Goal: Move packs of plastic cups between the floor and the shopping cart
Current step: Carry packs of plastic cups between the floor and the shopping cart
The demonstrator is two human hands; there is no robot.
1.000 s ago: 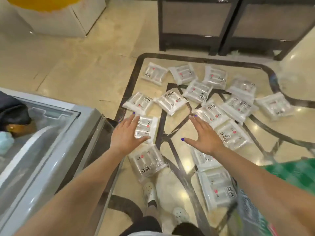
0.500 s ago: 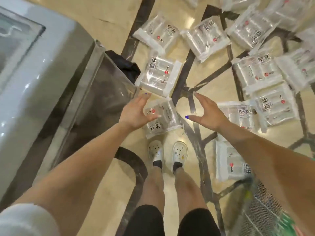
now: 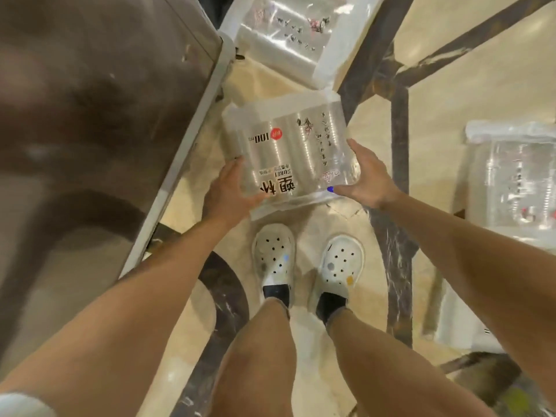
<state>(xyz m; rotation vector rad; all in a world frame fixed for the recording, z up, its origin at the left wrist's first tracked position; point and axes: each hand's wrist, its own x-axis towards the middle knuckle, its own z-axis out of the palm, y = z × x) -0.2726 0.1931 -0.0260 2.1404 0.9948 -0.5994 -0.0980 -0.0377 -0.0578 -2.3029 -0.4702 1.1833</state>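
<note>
Beside the metal cabinet (image 3: pixel 99 139), the left hand (image 3: pixel 227 191) and right hand (image 3: pixel 365 176) grip opposite edges of one pack of cups (image 3: pixel 285 152), low above the floor (image 3: pixel 481 79), before the shoes (image 3: pixel 273 254). I think both hands should lift evenly, because the slippery wrapping may slide.

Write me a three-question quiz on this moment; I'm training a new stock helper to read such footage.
1. True or false: both hands grip one pack.
2. Which hand shows a blue thumbnail? A left, B right.
3. Fill in: the shoes stand just on the near side of the held ____.

Key: 1 true: left hand and right hand hold its opposite sides. 2 B. 3 pack.
</note>
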